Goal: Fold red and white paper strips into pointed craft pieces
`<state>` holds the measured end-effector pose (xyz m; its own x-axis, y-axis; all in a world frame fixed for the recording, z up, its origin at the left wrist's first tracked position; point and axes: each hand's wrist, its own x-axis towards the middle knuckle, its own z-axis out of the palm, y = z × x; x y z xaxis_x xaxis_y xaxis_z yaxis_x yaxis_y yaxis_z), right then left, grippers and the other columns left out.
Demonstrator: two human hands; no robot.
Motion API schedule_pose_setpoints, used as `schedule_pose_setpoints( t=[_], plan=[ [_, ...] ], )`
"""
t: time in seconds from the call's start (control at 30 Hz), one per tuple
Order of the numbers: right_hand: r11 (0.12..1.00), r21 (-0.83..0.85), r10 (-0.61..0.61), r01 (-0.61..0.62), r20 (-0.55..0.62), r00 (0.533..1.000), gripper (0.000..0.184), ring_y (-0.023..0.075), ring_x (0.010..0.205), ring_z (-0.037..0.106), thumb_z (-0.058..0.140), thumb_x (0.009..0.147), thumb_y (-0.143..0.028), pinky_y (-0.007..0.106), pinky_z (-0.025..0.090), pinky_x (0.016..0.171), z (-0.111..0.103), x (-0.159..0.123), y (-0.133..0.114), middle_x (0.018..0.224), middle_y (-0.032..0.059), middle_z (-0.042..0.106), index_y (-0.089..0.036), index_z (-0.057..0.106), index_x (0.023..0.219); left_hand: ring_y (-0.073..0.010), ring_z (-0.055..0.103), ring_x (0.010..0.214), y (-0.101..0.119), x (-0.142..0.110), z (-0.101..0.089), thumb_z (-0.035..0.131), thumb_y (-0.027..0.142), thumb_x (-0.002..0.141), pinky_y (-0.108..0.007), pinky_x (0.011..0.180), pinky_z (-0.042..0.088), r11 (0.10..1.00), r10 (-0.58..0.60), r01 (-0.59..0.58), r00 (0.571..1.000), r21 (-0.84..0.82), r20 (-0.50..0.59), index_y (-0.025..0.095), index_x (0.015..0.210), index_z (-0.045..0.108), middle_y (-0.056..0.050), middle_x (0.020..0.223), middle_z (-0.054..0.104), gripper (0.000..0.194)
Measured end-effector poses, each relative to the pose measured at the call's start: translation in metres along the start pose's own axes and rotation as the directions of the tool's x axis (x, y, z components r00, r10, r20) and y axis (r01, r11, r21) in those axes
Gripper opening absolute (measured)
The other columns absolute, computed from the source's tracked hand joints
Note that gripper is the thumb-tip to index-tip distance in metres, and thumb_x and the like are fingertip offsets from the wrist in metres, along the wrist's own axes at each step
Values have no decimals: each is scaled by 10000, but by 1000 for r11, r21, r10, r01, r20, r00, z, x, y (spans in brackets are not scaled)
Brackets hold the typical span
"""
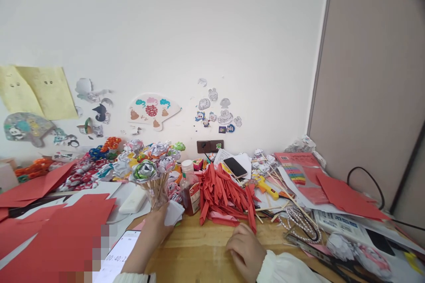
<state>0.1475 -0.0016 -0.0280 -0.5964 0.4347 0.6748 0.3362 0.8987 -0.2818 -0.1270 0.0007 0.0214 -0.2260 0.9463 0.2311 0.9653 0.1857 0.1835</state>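
Note:
My left hand [160, 223] reaches up to the foot of a clear cup [153, 192], its fingers closed round the lower part and partly hidden. Thin sticks topped with folded paper flowers [145, 170], mostly white, one green, stand in that cup. My right hand [245, 250] rests on the wooden table with its fingers curled in; nothing shows in it. Just beyond its knuckles lies a heap of folded red paper strips [221, 192], one strip ending close to the fingers. Between cup and heap stands a bottle of dark reddish liquid [191, 190] with a white cap.
A lit phone [117, 254] lies beside my left forearm, near red paper sheets [63, 239]. At the right are a yellow glue gun [268, 188], bead strings [303, 223], scissors [332, 261] and a red packet [299, 177]. A dark phone [235, 166] tops the heap's back.

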Motion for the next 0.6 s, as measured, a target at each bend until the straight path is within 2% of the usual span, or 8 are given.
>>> schedule_pose_setpoints(
  t=[0.13,0.3,0.43,0.6],
  plan=[
    [1000,-4,-15,15,-1,1000,209,166,653,443,368,638,-53,320,352,621,1,-1,0,613,33,557,-176,519,715,-255,481,1006,-3,1,-2,529,157,544,-291,792,381,1000,11,-12,999,-27,-48,75,1112,417,-164,1107,518,585],
    [1000,-13,-8,8,9,1000,218,167,663,444,368,631,-46,319,347,626,1,-1,1,621,34,562,-179,520,713,-230,499,982,-7,3,-2,533,170,550,-271,792,386,997,-13,9,998,-72,-63,122,1101,435,-119,1096,536,562],
    [1000,-14,-8,8,14,1000,217,168,667,444,368,633,-46,321,344,628,1,-2,2,621,33,561,-180,521,708,-241,496,982,-9,5,0,526,169,550,-274,792,390,998,-10,4,996,-61,-87,97,1097,449,-131,1083,546,557],
    [1000,-22,-4,4,8,1000,215,167,665,444,373,629,-45,318,345,622,1,-1,1,623,33,563,-178,522,710,-241,569,843,-14,2,-8,522,220,567,-277,671,448,989,-62,52,996,-142,-68,116,1081,469,-123,1017,581,527]
  ],
)
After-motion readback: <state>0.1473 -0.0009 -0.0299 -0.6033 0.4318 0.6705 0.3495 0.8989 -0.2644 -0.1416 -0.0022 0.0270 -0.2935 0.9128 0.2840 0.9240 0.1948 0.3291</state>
